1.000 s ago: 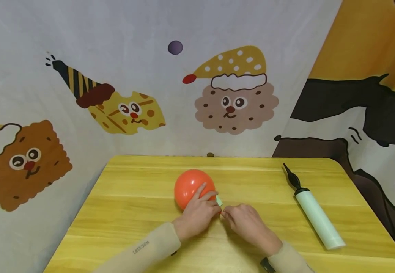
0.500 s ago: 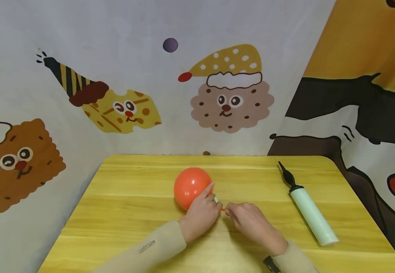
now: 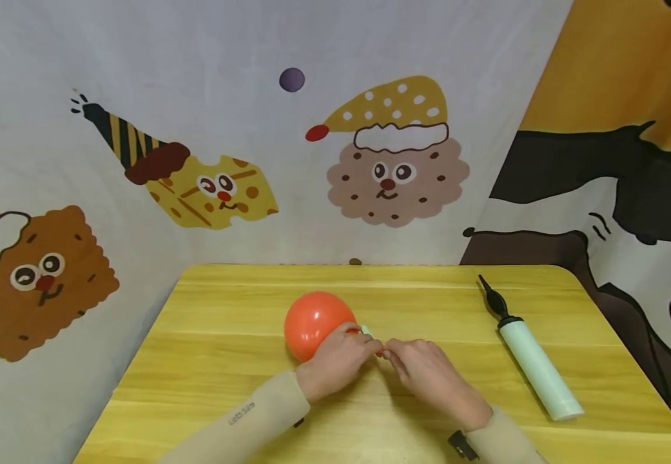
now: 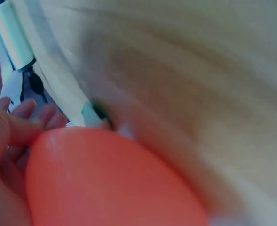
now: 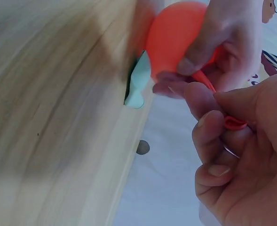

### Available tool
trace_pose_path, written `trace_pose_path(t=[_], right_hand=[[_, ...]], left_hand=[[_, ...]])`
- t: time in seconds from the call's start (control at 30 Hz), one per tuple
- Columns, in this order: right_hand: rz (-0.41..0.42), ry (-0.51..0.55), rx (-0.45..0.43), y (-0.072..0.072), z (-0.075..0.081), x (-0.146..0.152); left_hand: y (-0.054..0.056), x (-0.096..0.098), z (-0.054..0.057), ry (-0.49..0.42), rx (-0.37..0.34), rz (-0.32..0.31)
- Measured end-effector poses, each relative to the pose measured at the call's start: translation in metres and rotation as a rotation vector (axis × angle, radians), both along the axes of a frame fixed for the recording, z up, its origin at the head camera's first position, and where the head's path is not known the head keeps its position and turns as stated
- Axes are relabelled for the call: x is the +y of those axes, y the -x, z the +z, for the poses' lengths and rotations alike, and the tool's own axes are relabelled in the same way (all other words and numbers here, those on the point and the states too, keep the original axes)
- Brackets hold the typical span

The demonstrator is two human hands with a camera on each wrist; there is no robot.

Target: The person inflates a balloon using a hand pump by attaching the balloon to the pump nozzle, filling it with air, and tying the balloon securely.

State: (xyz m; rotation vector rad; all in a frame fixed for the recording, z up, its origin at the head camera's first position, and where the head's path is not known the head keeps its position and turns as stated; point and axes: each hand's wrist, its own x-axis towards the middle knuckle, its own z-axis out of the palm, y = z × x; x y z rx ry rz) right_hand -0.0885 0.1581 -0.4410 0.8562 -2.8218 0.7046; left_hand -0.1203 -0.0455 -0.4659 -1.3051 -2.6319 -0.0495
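Note:
An inflated orange-red balloon (image 3: 312, 325) rests over the middle of the table with its neck toward the right. My left hand (image 3: 338, 357) lies against its near side, thumb and fingers pinching the neck close to the body. Between thumb and index finger, my right hand (image 3: 434, 377) pinches the neck's end; the rolled red lip (image 5: 235, 123) shows at its fingers in the right wrist view. Both hands' fingertips nearly meet. Just behind the left fingers lies a small mint-green piece (image 5: 138, 82) with a wavy outline, partly hidden in the head view.
A hand pump (image 3: 538, 367) with a pale green barrel and black nozzle lies slantwise on the right of the wooden table (image 3: 225, 322). A cartoon-printed cloth (image 3: 225, 96) hangs right behind the table's far edge.
My left fingers, earlier stretched over the balloon, have drawn down toward the neck. The balloon has shifted slightly left. My right hand keeps its pinch, and the red neck between the hands looks shorter.

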Motion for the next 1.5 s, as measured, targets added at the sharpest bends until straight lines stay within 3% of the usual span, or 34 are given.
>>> trace_pose_path(t=[0.1, 0.3, 0.47, 0.57, 0.77, 0.97, 1.2, 1.37, 1.5], right_hand=[[-0.014, 0.014, -0.020, 0.000, 0.002, 0.005], [-0.040, 0.011, -0.015, 0.000, 0.005, 0.018], [-0.037, -0.017, 0.028, -0.005, 0.007, 0.032], [-0.028, -0.039, 0.046, -0.008, 0.009, 0.039], [-0.074, -0.008, 0.108, -0.013, 0.018, 0.048], [-0.055, 0.050, 0.218, -0.014, 0.027, 0.055], [0.017, 0.037, 0.400, -0.008, 0.035, 0.056], [0.016, 0.006, 0.451, -0.008, 0.051, 0.055], [-0.003, -0.015, 0.463, -0.011, 0.063, 0.054]], left_hand=[[0.000, -0.004, 0.000, -0.067, -0.080, -0.012], [-0.001, -0.005, 0.004, -0.052, -0.208, -0.035], [-0.001, -0.003, 0.005, -0.064, -0.248, -0.049], [0.001, -0.004, 0.005, -0.051, -0.190, -0.046], [0.010, -0.013, 0.010, 0.016, 0.052, 0.008], [0.016, -0.025, 0.017, -0.018, 0.177, 0.006], [0.017, -0.027, 0.025, -0.056, 0.190, -0.029], [0.017, -0.036, 0.024, -0.010, 0.188, -0.020], [0.021, -0.044, 0.027, -0.058, 0.200, -0.012]])
